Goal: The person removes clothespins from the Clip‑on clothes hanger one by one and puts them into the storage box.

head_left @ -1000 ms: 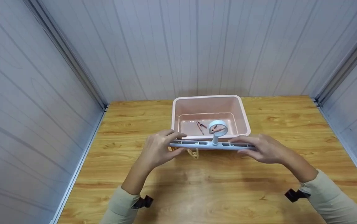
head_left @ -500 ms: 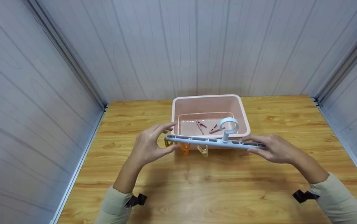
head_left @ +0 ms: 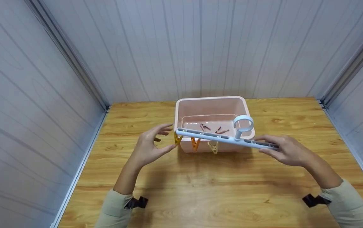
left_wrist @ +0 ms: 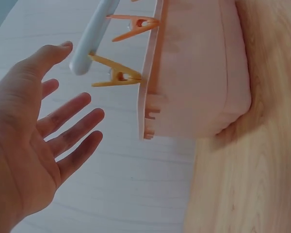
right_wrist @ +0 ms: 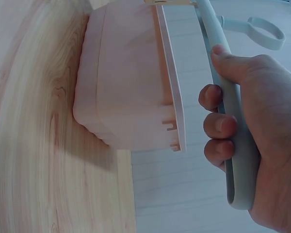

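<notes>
My right hand (head_left: 290,149) grips one end of a light blue clothes hanger (head_left: 211,137), a slotted bar with a round hook (head_left: 243,123). In the right wrist view its fingers curl round the bar. Three clothespins hang along the hanger's left part: yellow (left_wrist: 117,75), orange (head_left: 195,144) and cream (head_left: 213,147). Beside the hanger's left end is my left hand (left_wrist: 34,131), palm turned toward it, fingers spread and holding nothing. Its thumb tip is close to that end; whether it touches, I cannot tell.
Behind the hanger, a pink plastic bin (head_left: 211,108) stands on the wooden table (head_left: 219,186). Inside lie pink clothespins (head_left: 222,130). Pale panel walls (head_left: 200,47) enclose the table at the back and both sides.
The left hand has let go of the hanger and moved left. The right hand has carried the hanger to the right, its left end tilting upward, so the clothespins now show.
</notes>
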A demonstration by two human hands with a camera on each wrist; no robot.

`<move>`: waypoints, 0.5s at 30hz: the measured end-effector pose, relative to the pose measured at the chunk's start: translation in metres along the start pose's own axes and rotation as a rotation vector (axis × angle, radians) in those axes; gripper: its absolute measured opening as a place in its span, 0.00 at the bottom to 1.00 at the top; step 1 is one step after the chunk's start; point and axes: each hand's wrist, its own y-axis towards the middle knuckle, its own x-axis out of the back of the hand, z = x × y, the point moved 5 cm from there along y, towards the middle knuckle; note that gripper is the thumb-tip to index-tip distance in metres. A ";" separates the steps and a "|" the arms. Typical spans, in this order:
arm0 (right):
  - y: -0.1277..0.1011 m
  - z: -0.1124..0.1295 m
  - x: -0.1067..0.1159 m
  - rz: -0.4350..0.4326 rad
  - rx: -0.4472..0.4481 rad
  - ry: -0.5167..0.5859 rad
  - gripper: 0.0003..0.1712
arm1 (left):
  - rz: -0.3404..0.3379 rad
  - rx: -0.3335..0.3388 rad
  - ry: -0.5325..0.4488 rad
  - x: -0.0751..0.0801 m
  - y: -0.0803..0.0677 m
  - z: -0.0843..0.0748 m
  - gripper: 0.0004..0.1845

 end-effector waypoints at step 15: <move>-0.006 -0.003 0.005 -0.052 -0.058 0.088 0.22 | 0.012 0.129 -0.322 -0.022 0.003 0.016 0.37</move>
